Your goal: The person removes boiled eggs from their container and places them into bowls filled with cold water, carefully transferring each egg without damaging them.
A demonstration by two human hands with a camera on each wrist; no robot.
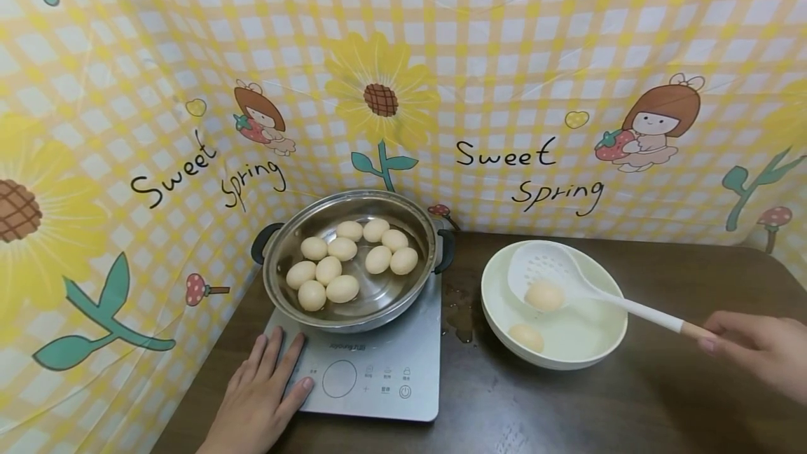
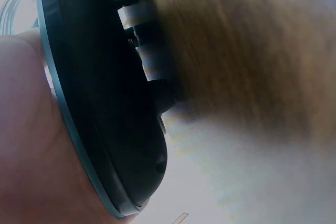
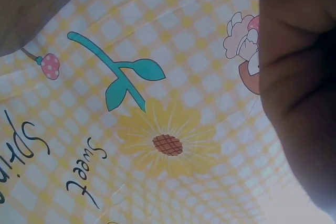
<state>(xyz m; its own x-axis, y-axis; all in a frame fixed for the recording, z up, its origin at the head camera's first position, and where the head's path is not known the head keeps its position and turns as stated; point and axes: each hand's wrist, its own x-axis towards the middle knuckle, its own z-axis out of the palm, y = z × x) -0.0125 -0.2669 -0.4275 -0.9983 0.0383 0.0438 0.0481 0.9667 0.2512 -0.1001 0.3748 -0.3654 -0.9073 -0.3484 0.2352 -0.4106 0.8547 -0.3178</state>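
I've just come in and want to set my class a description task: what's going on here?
A person's right-hand grip holds a slotted spoon over a pale bowl, with one egg in the spoon. A second egg lies in the bowl. The left-hand grip rests on the left edge of a cooktop. On the cooktop stands a pot with eleven eggs in it.

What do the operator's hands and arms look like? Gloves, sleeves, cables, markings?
Left hand and right hand are bare: no gloves, no rings on the fingers that show. No sleeves, cables or markings visible on either. Only hands and wrists are in the head view; upper arms are out of frame.
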